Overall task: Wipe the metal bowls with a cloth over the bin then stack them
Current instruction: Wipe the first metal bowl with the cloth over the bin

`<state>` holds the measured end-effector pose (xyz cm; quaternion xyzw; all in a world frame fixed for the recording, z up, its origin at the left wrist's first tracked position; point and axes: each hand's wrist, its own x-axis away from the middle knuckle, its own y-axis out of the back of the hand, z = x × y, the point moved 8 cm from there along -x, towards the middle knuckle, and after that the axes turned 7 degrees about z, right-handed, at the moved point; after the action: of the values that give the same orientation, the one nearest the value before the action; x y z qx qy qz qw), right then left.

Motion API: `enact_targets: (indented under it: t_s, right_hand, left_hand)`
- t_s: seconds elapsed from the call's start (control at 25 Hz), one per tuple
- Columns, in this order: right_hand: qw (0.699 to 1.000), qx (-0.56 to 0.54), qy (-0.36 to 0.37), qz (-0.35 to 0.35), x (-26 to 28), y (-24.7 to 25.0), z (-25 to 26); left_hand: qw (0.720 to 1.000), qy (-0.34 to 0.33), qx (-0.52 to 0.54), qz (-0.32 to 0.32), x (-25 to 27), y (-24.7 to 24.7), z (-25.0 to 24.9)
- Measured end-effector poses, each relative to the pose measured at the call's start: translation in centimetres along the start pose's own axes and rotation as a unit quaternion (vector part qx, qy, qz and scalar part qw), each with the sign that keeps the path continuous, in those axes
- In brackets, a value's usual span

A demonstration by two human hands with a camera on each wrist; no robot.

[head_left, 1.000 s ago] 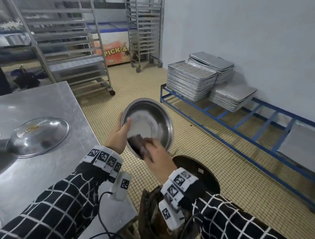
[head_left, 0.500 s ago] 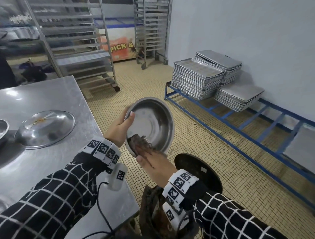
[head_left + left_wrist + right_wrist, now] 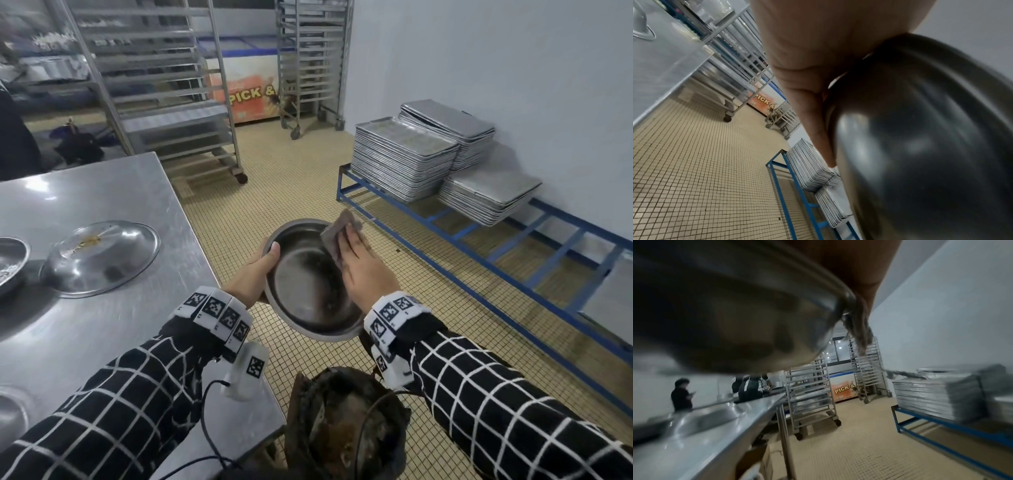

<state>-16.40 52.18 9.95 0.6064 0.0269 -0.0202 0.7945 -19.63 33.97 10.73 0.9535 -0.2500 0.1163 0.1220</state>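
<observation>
I hold a round metal bowl point(image 3: 305, 291) over the dark bin point(image 3: 342, 428) by my feet, with its inside facing up towards me. My left hand point(image 3: 270, 255) grips the bowl's left rim, thumb inside. My right hand point(image 3: 359, 257) holds a grey-brown cloth point(image 3: 346, 221) over the far right rim; its thumb is hidden. The left wrist view shows the left hand point(image 3: 818, 65) on the outside of the bowl point(image 3: 920, 129). In the right wrist view the cloth point(image 3: 857, 324) hangs off the rim of the bowl point(image 3: 725, 313) under my right hand point(image 3: 859, 264).
A steel table point(image 3: 102, 192) to my left carries an overturned metal bowl point(image 3: 99, 257) and another bowl point(image 3: 10, 263) at the frame edge. A blue floor rack point(image 3: 428, 236) with stacked baking trays point(image 3: 404, 154) lines the right wall. Wheeled tray racks point(image 3: 164, 85) stand behind. People point(image 3: 682, 394) stand beyond the table.
The bowl has tipped from facing me upright to lying flatter. My right hand slid the cloth from the near lower rim up to the far right rim.
</observation>
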Motion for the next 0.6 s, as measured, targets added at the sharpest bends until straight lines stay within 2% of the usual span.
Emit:
enact_targets:
  t_s: [0.16,0.24,0.32,0.4,0.48,0.56,0.6]
  right_hand:
    - [0.981,-0.180,-0.041,-0.054,-1.0,2.4,-2.1]
    - [0.967,-0.244,-0.049,-0.061,-0.8,2.7,-2.9]
    - [0.956,-0.276,-0.075,-0.069,-0.4,2.7,-3.6]
    - [0.939,-0.306,-0.120,-0.106,0.5,2.6,-4.5]
    - [0.896,-0.380,-0.182,-0.142,1.8,1.7,-5.3]
    - [0.847,-0.451,-0.226,-0.166,3.0,0.6,-5.4]
    - [0.836,-0.464,-0.235,-0.175,3.2,0.6,-5.3]
  left_hand:
    - [0.999,0.018,0.017,0.041,-0.3,-0.3,0.4]
    - [0.998,0.017,0.041,0.035,-0.5,-0.1,0.7]
    - [0.998,0.001,0.067,0.020,-0.6,0.0,0.3]
    - [0.995,-0.040,0.088,0.017,-1.0,-0.3,-0.6]
    - [0.991,-0.097,0.094,-0.001,-1.2,-0.7,-1.8]
    - [0.985,-0.120,0.110,-0.049,-1.0,-0.7,-2.1]
    - [0.983,-0.128,0.119,-0.063,-1.0,-0.6,-2.2]
